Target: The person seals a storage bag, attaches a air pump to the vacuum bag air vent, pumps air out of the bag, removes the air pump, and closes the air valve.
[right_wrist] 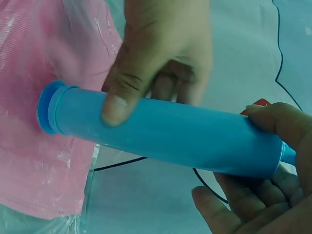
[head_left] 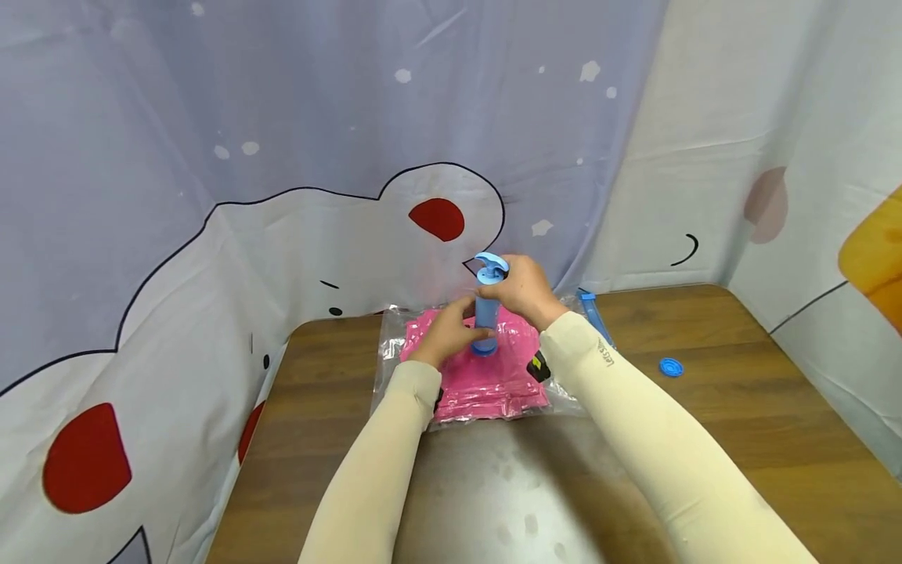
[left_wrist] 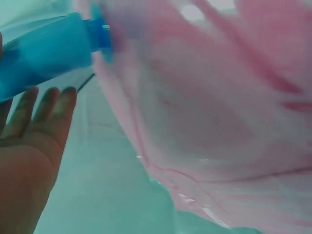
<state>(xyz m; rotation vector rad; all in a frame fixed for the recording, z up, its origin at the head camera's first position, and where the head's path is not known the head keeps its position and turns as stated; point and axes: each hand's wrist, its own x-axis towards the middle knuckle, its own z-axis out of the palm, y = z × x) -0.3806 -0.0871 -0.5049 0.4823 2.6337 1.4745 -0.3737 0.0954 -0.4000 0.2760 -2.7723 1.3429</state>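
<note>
A blue hand pump stands upright on a pink vacuum storage bag with clear plastic margins. Its flared lower end touches the bag's surface, and a light blue handle tops it. Lower down, my left hand holds the tube, its thumb lying along the barrel in the right wrist view. My right hand grips the upper end between thumb and fingers. In the left wrist view, the pump meets the bag, with left fingers beside it. What lies under the pump's base is hidden.
A small round blue cap lies on the wooden table to the right. A long blue plastic strip rests by the bag's right edge. Behind the table hangs a patterned curtain. A greyish, shiny surface occupies the near middle.
</note>
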